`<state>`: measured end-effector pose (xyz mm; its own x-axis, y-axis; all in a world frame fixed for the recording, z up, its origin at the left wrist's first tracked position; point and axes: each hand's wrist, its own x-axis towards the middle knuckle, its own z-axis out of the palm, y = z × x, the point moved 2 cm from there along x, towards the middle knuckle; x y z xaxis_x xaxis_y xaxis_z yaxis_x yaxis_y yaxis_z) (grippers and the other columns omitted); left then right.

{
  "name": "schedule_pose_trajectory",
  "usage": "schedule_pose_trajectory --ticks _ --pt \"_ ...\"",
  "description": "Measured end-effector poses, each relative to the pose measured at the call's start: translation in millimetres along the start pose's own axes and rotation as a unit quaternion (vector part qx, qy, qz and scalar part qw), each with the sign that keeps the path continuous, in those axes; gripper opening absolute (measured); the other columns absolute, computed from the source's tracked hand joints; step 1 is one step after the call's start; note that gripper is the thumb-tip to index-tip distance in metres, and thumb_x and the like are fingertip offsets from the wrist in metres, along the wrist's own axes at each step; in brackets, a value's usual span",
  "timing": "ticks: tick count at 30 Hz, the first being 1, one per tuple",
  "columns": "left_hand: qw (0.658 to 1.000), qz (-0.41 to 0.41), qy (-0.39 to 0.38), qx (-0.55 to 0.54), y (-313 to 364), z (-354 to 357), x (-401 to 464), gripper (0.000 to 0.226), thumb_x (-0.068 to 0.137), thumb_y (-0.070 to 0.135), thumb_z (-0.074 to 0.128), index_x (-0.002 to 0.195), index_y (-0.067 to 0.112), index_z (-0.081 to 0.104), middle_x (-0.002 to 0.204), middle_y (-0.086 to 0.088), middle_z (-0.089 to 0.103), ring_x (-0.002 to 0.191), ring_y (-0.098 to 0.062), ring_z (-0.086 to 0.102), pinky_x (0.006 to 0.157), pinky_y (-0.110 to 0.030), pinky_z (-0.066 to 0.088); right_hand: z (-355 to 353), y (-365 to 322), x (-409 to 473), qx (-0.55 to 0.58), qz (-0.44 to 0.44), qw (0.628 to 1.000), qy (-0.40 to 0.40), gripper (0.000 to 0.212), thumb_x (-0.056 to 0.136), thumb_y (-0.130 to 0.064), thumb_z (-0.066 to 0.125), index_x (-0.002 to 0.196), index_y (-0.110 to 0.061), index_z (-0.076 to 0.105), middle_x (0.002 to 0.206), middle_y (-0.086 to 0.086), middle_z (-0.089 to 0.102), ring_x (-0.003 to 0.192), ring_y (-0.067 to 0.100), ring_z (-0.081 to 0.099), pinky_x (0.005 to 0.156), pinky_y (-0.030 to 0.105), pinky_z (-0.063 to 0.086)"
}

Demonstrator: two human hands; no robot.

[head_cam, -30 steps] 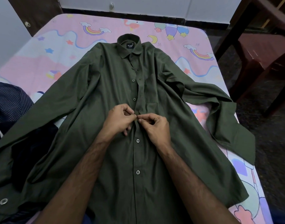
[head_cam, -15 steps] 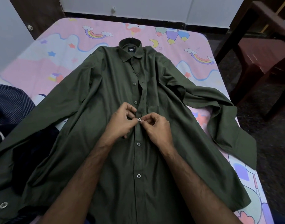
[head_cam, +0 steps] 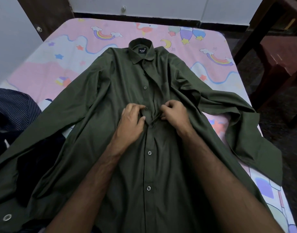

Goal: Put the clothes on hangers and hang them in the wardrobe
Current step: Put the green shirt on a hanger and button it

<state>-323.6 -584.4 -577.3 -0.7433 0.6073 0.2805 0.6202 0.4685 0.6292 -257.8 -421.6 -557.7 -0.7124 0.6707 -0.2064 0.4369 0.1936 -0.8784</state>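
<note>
Our fingers (head_cam: 141, 117), a moment ago meeting on one button, now pinch the shirt (head_cam: 110, 84) placket mid-frame, left hand (head_cam: 131, 120) and right hand (head_cam: 173, 113) apart, moving up toward the next button (head_cam: 146, 107).

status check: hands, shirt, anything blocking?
Left hand and right hand both pinch the placket of the dark green long-sleeved shirt, flat on the bed sheet. Dark striped garment at left. No hanger seen.

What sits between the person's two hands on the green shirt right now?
In the head view, the green shirt's button placket, bunched into folds, runs between the left hand and right hand. One button shows by the left fingertips.
</note>
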Motion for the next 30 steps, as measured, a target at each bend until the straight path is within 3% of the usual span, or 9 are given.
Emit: schedule_pose_trajectory --ticks 2,4,8,13,15,18,21,24,30 --pt "0.999 0.009 -0.022 0.044 3.3 0.5 11.9 0.04 0.089 0.021 0.055 0.126 0.01 0.063 0.117 -0.01 0.057 0.104 -0.03 0.058 0.1 -0.046 0.045 -4.2 13.2 1.0 0.134 0.014 0.991 -0.017 0.022 0.091 -0.005 0.06 0.071 -0.014 0.054 0.061 0.0 0.059 0.053 0.009 0.064 0.067 0.034 0.06" --pt "0.996 0.021 -0.025 0.08 5.8 0.5 23.9 0.031 0.092 0.022 0.059 0.12 0.014 0.066 0.111 -0.008 0.056 0.1 -0.029 0.059 0.094 -0.048 0.049 -8.3 15.2 -0.4 0.192 0.022 0.98 -0.037 0.026 0.095 0.001 0.059 0.072 -0.011 0.054 0.057 -0.002 0.058 0.051 0.007 0.063 0.061 0.025 0.06" --pt "0.997 0.021 0.001 0.077 6.4 2.8 32.7 0.011 0.089 0.019 0.068 0.1 0.016 0.069 0.1 -0.004 0.056 0.086 -0.024 0.06 0.083 -0.045 0.052 -12.2 18.2 2.1 0.237 0.02 0.97 -0.058 0.022 0.095 0.001 0.063 0.075 -0.008 0.057 0.054 -0.006 0.06 0.054 0.006 0.065 0.066 0.025 0.061" --pt "0.998 -0.004 0.018 0.052 2.9 7.1 42.9 0.008 0.084 0.012 0.073 0.085 0.017 0.067 0.09 0.004 0.055 0.076 -0.015 0.058 0.081 -0.038 0.051 -11.1 18.8 4.8 0.249 0.015 0.967 -0.056 0.023 0.093 0.0 0.067 0.075 -0.008 0.056 0.057 -0.004 0.058 0.054 0.007 0.063 0.064 0.025 0.061" --pt "0.999 -0.026 0.02 0.015 2.3 4.3 48.4 0.008 0.083 0.011 0.074 0.084 0.017 0.069 0.084 0.007 0.059 0.068 -0.005 0.056 0.076 -0.03 0.051 -10.4 17.9 7.2 0.227 0.009 0.973 -0.038 0.024 0.091 -0.001 0.069 0.075 -0.01 0.054 0.06 -0.001 0.056 0.051 0.005 0.061 0.06 0.025 0.06" --pt "0.988 -0.114 0.005 -0.105 1.4 0.6 54.7 0.008 0.085 0.01 0.076 0.083 0.017 0.072 0.069 0.011 0.064 0.055 0.004 0.057 0.058 -0.012 0.045 -7.5 10.2 8.6 0.183 -0.018 0.983 -0.015 0.024 0.089 -0.005 0.072 0.074 -0.01 0.054 0.061 0.002 0.055 0.049 0.005 0.056 0.055 0.022 0.053" --pt "0.947 -0.177 -0.006 -0.267 0.7 0.4 55.8 0.007 0.089 0.004 0.072 0.086 0.011 0.071 0.063 -0.001 0.064 0.047 -0.011 0.059 0.043 -0.025 0.049 7.2 0.7 10.5 0.15 -0.043 0.988 -0.006 0.026 0.084 -0.019 0.078 0.069 -0.016 0.057 0.06 0.001 0.056 0.052 0.01 0.051 0.055 0.026 0.046" --pt "0.902 -0.211 -0.012 -0.377 0.2 2.7 49.0 0.005 0.093 -0.004 0.064 0.096 -0.003 0.068 0.069 -0.011 0.062 0.044 -0.007 0.056 0.037 -0.024 0.05 22.4 -1.6 13.0 0.092 -0.06 0.994 0.017 0.022 0.074 -0.036 0.083 0.071 -0.021 0.067 0.063 -0.008 0.065 0.057 0.006 0.057 0.061 0.03 0.05" --pt "0.883 -0.228 -0.003 -0.411 -6.8 9.8 42.9 0.009 0.091 -0.006 0.065 0.091 0.002 0.067 0.069 -0.013 0.061 0.044 -0.008 0.056 0.039 -0.025 0.052 27.9 10.6 2.8 0.059 -0.095 0.992 0.054 0.009 0.082 -0.021 0.082 0.087 -0.016 0.077 0.073 -0.005 0.073 0.064 -0.001 0.064 0.064 0.015 0.05"
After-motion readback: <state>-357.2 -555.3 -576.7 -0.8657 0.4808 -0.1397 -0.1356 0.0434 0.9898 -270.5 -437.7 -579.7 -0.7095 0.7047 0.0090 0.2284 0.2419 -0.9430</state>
